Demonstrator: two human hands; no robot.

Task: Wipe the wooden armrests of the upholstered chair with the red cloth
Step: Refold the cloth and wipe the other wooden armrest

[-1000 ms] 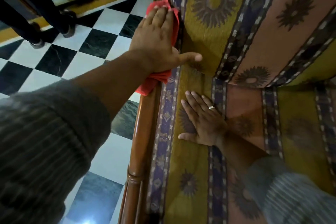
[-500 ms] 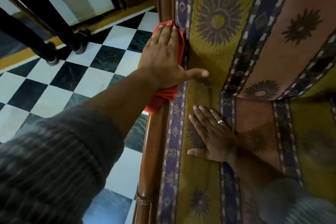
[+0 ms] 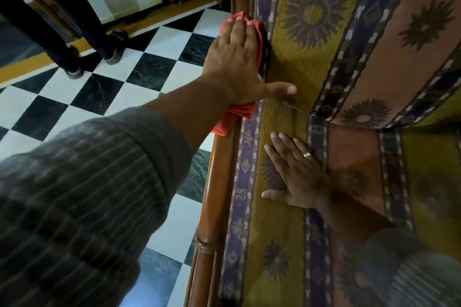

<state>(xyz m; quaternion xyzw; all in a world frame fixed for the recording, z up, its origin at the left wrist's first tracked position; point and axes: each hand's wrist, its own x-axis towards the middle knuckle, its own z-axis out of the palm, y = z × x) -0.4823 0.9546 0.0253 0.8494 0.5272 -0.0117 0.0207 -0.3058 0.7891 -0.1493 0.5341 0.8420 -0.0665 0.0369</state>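
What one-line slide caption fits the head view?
Left hand presses the red cloth on the wooden armrest; right hand rests flat on the seat.

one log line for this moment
phase: wiping | left hand: pressing red cloth on wooden armrest | right hand: flat on seat cushion

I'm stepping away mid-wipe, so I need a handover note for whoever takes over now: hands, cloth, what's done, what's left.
Left hand: open, pressing the red cloth flat onto the wooden armrest at its far end.
Right hand: open, flat on the seat cushion.
Done: wiping under way; extent unclear.
Left: likely this armrest's near stretch, then the other armrest, which is out of view.
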